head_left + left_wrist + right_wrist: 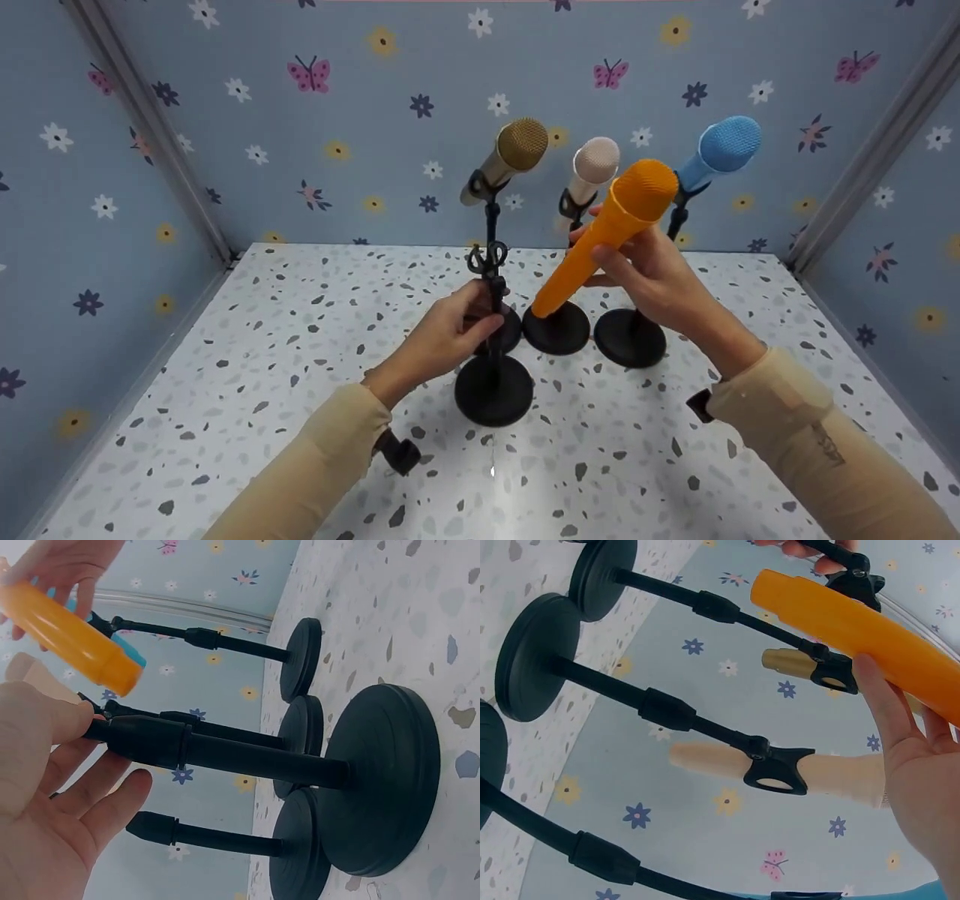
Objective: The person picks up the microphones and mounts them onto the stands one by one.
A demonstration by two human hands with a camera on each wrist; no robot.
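My left hand [450,330] pinches the upper pole of the nearest black microphone stand [493,391] between thumb and fingers. This stand's clip [487,258] holds no microphone. In my right hand [664,281], an orange microphone [581,259] is gripped round its handle, tilted with its head up and to the right. Its tail end overlaps a rear stand's base in the head view. From the right wrist, the orange microphone [840,622] crosses close by the front stand's clip [855,586]. In the left wrist view, the front stand's pole [255,765] rises from its round base.
Behind stand a gold microphone [517,146], a pale pink microphone [596,161] and a blue microphone [727,146], each on its own black stand. Their round bases sit close together on the speckled table [300,405]. Patterned blue panels [262,112] enclose the back and sides.
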